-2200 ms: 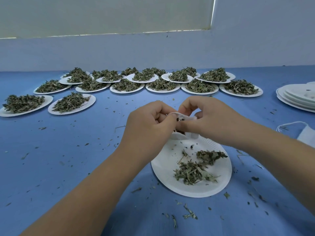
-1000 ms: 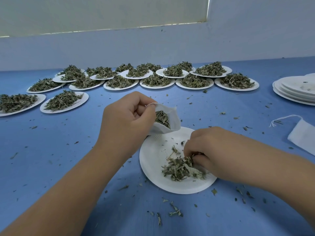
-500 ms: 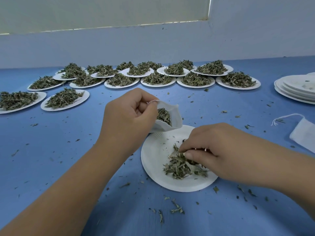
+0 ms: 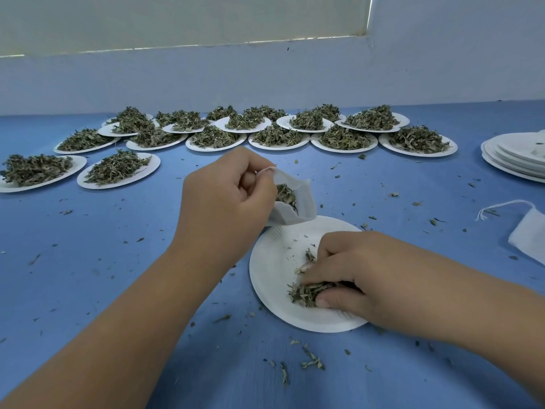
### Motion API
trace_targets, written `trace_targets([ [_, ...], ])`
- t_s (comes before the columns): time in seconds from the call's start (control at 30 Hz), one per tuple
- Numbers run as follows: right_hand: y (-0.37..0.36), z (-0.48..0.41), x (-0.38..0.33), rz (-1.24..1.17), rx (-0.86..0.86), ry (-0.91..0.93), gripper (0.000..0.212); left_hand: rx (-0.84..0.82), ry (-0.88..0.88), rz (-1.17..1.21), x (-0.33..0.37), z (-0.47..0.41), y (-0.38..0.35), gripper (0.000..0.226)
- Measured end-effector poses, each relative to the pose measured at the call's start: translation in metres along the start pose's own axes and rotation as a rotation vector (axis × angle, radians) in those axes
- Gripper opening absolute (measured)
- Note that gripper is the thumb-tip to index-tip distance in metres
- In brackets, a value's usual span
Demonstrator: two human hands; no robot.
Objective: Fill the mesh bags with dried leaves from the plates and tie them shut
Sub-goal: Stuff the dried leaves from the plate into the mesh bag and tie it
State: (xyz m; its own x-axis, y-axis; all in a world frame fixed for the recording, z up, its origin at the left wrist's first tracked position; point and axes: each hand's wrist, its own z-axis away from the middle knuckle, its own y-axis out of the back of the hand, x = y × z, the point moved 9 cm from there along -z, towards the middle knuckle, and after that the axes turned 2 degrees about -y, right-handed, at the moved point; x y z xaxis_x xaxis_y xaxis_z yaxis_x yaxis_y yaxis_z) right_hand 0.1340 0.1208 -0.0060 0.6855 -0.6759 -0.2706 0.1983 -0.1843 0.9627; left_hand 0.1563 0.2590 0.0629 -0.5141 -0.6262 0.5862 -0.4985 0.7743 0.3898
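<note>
Your left hand (image 4: 224, 199) & right hand (image 4: 362, 270) are bare, fingertips to wrist. Both forearms are bare too: left forearm (image 4: 132, 320) is uncovered right to the bottom-left corner of the frame, right forearm (image 4: 472, 305) uncovered to the right edge. Nails look short & plain. The right thumbnail (image 4: 323, 303) shows clearest, trimmed close to the tip. Knuckles (image 4: 236, 160) on the left hand read as a smooth, rounded row. Forearms are smooth, slim at the wrists, and look much wider twd the frame edges (wide-angle lens). Elbows & upper arms are out of frame, so can't tell what you're wearing above that.
</note>
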Motion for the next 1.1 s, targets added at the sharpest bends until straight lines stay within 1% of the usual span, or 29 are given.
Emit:
trace_targets([
  [0.17, 0.002, -0.001, 0.002, -0.032, 0.029, 0.004, 0.020, 0.007, -0.030, -0.020, 0.000, -0.001, 0.002, 0.011],
  [0.27, 0.013, 0.001, 0.011, -0.177, 0.075, -0.044, 0.012, -0.007, -0.120, -0.137, 0.009, 0.001, 0.000, 0.010],
  [0.33, 0.022, 0.003, 0.018, -0.289, 0.105, -0.080, 0.010, -0.032, -0.165, -0.207, 0.014, 0.002, -0.003, 0.010],
  [0.43, 0.035, 0.005, 0.025, -0.433, 0.163, -0.114, 0.007, -0.068, -0.160, -0.241, 0.013, 0.003, -0.008, 0.015],
  [0.5, 0.043, 0.007, 0.028, -0.467, 0.221, -0.140, 0.008, -0.092, -0.139, -0.241, 0.012, 0.004, -0.012, 0.016],
  [0.6, 0.052, 0.010, 0.031, -0.498, 0.305, -0.184, 0.014, -0.124, -0.121, -0.232, 0.011, 0.005, -0.017, 0.012],
  [0.73, 0.059, 0.013, 0.033, -0.497, 0.405, -0.232, 0.008, -0.169, -0.085, -0.245, 0.010, 0.006, -0.022, 0.009],
  [0.87, 0.060, 0.014, 0.036, -0.440, 0.454, -0.283, 0.009, -0.205, -0.097, -0.257, 0.014, 0.008, -0.026, 0.010],
  [1.1, 0.056, 0.010, 0.027, -0.205, 0.484, -0.310, 0.012, -0.246, -0.107, -0.252, 0.021, 0.011, -0.035, 0.011],
])
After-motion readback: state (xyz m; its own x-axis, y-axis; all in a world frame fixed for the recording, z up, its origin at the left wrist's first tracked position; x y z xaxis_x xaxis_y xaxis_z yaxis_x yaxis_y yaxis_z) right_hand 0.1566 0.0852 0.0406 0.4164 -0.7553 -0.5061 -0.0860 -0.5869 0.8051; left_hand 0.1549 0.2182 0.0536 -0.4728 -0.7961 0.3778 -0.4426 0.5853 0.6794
